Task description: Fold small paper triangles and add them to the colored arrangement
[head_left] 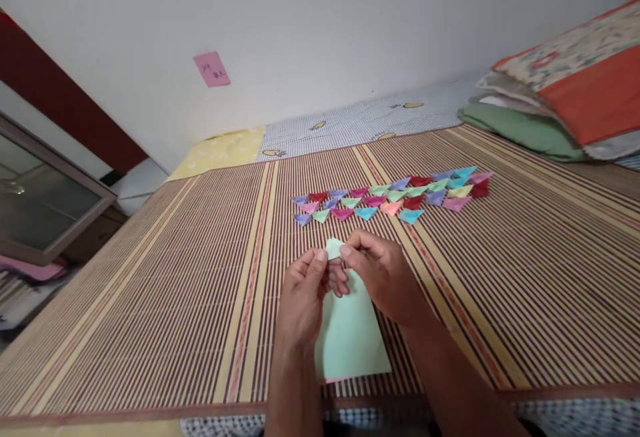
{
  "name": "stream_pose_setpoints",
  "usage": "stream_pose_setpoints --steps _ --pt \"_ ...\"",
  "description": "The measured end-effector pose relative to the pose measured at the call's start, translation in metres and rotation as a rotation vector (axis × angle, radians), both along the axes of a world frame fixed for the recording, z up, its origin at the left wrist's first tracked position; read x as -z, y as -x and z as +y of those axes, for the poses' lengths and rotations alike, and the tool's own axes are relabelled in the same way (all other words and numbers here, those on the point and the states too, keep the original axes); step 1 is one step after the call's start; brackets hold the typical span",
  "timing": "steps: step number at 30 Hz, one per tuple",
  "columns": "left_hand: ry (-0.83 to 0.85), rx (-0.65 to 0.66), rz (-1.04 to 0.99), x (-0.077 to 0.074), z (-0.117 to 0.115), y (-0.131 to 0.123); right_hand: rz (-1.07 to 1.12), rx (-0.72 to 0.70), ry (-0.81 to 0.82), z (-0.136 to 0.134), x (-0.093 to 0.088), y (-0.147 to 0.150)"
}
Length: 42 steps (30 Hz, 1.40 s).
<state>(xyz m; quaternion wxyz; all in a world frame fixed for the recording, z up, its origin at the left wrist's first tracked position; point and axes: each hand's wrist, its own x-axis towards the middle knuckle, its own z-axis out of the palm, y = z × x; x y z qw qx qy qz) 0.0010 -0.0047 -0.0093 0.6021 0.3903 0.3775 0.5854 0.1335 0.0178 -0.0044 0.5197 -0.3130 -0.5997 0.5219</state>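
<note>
Hands, left hand and right hand, pinch small green paper.

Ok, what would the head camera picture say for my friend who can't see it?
A person's left hand and right hand pinch a small green paper above a bigger green sheet lying on a striped mat. Beyond them, many colourful folded paper triangles lie in rows, with pillows at the far right.

Bare left hand and right hand, forearms uncovered.
</note>
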Motion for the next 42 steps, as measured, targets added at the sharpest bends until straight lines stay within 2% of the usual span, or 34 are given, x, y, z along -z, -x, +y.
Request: stream_pose_setpoints --steps 6,12,16,20,23,27,30,34,38,42 --pt "-0.137 -0.090 0.204 -0.002 -0.004 0.004 -0.268 0.072 -0.149 0.000 -0.003 -0.005" --pt "-0.239 -0.158 0.439 -0.009 -0.009 0.004 -0.208 0.035 -0.150 -0.003 -0.005 -0.004" --pt "-0.210 -0.154 0.300 -0.005 -0.008 0.001 -0.195 0.056 -0.151 -0.004 -0.006 -0.001" --pt "-0.212 -0.115 0.207 -0.001 -0.007 0.003 -0.189 -0.015 -0.195 -0.005 -0.008 -0.004" --pt "-0.242 -0.151 0.257 -0.001 -0.008 0.004 -0.192 -0.027 -0.219 -0.006 -0.008 -0.005" --pt "-0.263 -0.237 0.440 -0.002 -0.008 0.005 -0.339 0.126 -0.286 -0.007 -0.005 -0.001" --pt "-0.271 -0.265 0.496 -0.003 -0.008 0.005 -0.349 0.134 -0.284 -0.006 -0.004 0.001" --pt "-0.257 -0.272 0.470 -0.006 -0.010 0.001 -0.235 0.045 -0.197 -0.006 -0.004 0.001" --pt "-0.222 -0.297 0.417 -0.005 -0.010 -0.003 -0.203 0.075 -0.167 -0.007 -0.004 0.004" --pt "-0.203 -0.265 0.290 -0.003 -0.007 -0.003 -0.206 0.053 -0.162 -0.005 -0.005 0.001"
